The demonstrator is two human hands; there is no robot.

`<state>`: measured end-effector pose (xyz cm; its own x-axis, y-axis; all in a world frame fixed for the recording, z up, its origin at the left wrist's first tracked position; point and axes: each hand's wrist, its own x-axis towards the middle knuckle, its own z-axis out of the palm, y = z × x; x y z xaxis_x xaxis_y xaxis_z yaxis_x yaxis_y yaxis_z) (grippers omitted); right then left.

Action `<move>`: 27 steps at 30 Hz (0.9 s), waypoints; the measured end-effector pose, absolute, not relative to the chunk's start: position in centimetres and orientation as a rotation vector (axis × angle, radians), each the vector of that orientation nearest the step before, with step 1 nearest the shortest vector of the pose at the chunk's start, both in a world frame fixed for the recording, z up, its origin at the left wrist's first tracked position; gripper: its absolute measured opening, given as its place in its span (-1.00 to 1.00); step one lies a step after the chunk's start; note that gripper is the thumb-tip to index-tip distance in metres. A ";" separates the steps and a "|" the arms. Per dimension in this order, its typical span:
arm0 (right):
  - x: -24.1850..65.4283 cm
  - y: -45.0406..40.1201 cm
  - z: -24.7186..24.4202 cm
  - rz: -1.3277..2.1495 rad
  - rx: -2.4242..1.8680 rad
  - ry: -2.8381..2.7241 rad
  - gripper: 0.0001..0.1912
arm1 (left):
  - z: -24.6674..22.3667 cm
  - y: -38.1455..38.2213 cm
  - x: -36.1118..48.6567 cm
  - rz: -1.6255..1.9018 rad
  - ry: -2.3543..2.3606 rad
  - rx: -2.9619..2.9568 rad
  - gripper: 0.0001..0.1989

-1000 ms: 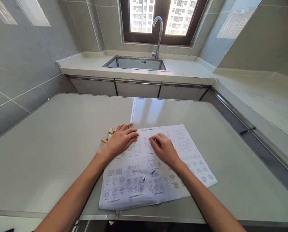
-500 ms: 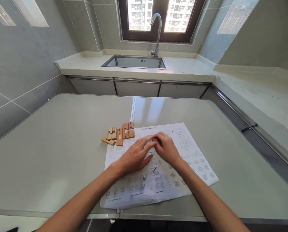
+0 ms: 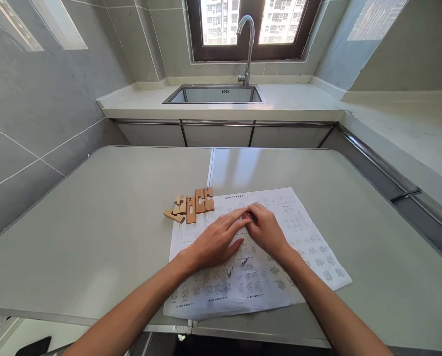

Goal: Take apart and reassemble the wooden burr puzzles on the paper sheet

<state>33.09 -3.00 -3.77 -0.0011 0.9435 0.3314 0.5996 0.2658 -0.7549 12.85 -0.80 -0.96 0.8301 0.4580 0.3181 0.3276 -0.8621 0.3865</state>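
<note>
Paper (image 3: 258, 277) printed with rows of small figures lies on the bench (image 3: 95, 222), its heading at the far edge, the lines too small to read. Over its middle, the left hand (image 3: 221, 237), fingers stretched, meets the right hand (image 3: 265, 227), fingers curled; whether either grips something cannot be told. Wooden pieces (image 3: 191, 219) lie by the paper's far left corner, one marked 2, the slotted ones' long axes pointing away from the person. Farther off, a sink (image 3: 206, 94), its bottom hidden, sits in a worktop (image 3: 295, 99), a tap (image 3: 250, 44) behind it.
</note>
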 end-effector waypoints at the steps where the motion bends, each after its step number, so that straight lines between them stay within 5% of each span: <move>1: 33.1 -3.0 -3.8 0.515 -1.430 -1.697 -0.82 | -0.9 -0.8 12.8 0.586 0.594 2.691 -0.41; 27: 32.6 -3.7 -2.9 0.466 -1.396 -1.747 -0.85 | -0.6 -0.7 12.8 0.555 0.634 2.597 -0.37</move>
<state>32.55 -3.70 -2.91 -0.0369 0.9275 0.3721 0.6192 0.3135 -0.7200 12.78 -0.68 -0.58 0.8175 0.5047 0.2775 0.3424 -0.8133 0.4704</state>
